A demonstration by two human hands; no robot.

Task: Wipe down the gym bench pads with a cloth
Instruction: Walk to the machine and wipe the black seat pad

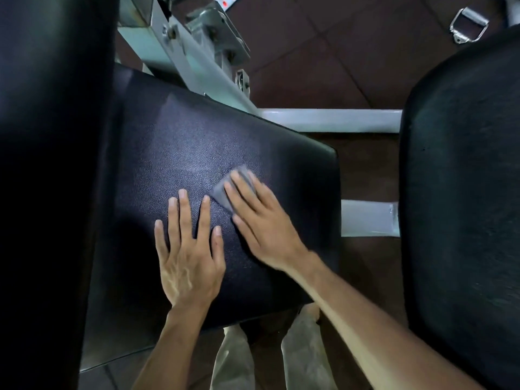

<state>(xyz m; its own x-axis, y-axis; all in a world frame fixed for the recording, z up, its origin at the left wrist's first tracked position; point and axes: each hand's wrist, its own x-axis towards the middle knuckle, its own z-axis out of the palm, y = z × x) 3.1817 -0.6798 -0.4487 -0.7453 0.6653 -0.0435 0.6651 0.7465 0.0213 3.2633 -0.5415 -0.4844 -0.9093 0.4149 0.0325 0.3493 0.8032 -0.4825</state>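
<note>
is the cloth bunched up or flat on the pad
Flat: the grey cloth lies pressed against the seat pad under the right hand, its fingers straight.

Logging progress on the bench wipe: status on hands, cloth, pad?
Right hand flat on grey cloth, pressing it to the seat pad. Left hand flat on pad, bracing. Nothing in the way.

Seat pad (180,142) grained glossy black vinyl; frame (329,121) smooth painted metal.
</note>
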